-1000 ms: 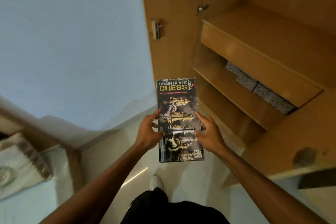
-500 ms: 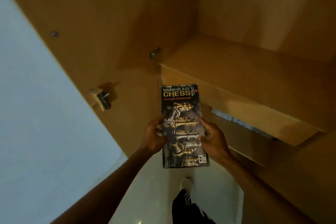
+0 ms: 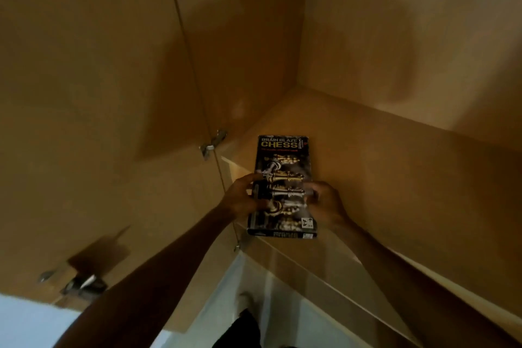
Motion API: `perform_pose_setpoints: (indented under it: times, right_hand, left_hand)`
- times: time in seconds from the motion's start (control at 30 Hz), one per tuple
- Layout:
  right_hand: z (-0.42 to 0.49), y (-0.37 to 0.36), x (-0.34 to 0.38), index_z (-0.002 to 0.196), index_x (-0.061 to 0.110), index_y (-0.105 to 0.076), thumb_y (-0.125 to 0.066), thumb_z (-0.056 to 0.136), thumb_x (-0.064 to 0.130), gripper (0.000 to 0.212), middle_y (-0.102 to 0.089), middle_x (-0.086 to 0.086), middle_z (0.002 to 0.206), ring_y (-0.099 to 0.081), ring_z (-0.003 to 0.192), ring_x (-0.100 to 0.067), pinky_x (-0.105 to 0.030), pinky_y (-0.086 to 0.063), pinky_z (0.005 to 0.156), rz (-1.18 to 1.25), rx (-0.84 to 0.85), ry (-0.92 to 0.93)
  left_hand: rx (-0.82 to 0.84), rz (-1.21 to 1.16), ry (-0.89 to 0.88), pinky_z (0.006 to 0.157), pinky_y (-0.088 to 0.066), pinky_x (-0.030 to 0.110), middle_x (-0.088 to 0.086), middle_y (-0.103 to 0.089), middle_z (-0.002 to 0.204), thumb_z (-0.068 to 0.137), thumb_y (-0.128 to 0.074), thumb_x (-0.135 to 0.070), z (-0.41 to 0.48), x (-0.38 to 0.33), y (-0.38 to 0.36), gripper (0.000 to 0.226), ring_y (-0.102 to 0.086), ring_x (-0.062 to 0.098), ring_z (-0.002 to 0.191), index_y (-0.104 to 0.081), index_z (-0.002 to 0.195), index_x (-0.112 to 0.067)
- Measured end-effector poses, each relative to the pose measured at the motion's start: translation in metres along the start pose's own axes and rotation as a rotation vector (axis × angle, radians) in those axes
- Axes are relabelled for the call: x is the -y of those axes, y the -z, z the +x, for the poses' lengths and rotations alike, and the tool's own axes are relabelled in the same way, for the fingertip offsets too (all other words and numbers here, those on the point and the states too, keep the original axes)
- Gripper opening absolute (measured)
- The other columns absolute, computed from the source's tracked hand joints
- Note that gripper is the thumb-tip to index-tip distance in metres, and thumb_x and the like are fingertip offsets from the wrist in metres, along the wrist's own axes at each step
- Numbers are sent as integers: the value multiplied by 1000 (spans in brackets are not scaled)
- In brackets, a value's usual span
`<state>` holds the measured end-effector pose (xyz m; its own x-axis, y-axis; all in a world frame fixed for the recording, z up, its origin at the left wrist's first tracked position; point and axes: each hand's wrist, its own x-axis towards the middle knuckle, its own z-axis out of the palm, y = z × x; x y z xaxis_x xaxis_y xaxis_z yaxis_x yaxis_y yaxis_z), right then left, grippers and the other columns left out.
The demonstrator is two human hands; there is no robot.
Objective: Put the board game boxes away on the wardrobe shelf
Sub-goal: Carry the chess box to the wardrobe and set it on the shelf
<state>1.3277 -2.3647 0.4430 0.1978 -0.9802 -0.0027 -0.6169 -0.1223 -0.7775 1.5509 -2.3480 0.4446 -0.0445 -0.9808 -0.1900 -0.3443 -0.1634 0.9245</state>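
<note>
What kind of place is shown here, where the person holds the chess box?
Most likely a room at home, right at an open wooden wardrobe. The signs are a bare wooden shelf, an opened door with a metal hinge, and a chess game box held at the shelf.

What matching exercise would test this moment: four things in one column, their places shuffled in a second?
Things:
1 chess box
2 left hand
3 right hand
4 hinge

Places:
A grips the box's right edge
B mounted left of the shelf
C over the shelf's left end
D grips the box's left edge

Pairs: 1-C, 2-D, 3-A, 4-B.
</note>
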Motion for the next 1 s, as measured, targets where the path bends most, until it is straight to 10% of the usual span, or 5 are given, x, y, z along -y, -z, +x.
perform_pose_setpoints:
  times: [0.27,0.5,0.63,0.77,1.0]
  right_hand:
    - [98,-1,-8,93,-7,-67,-53,84,-11,17,-52,6,105,-56,101,-11,-6,-37,73,-95,-16,24]
    - [144,-23,-6,103,2,-72,-65,75,-10,31,-63,-16,116,-56,112,-15,-18,-44,89,-73,80,220]
    - [161,-39,3,112,1,-68,-71,67,-1,46,-59,-18,126,-44,121,-6,-27,-50,89,-140,131,398]
    - [174,-57,-6,122,7,-63,-62,66,23,59,-46,-13,143,-41,130,-32,-49,-45,100,-319,172,365]
    - [141,-45,6,137,11,-49,-60,81,4,58,-36,0,147,-31,138,-15,-25,-38,105,-109,171,316]
  left_hand:
    - [246,491,-241,115,-30,41,-5,-25,152,40,-93,-53,118,6,38,109,-26,22,141,-49,137,-30]
    - [-140,778,-339,89,-51,39,7,-65,116,79,-67,-11,135,4,59,28,-57,29,112,-72,106,-19]
    - [-254,794,-263,98,-49,46,9,-61,130,78,-54,5,132,9,60,47,-53,30,123,-66,119,-14]
    - [-194,739,-188,110,-39,44,10,-49,143,74,-51,3,131,10,59,62,-40,30,136,-54,134,-11]
    - [-260,503,-182,99,-42,27,7,-54,138,81,-55,0,98,9,40,50,-48,25,129,-58,129,-14]
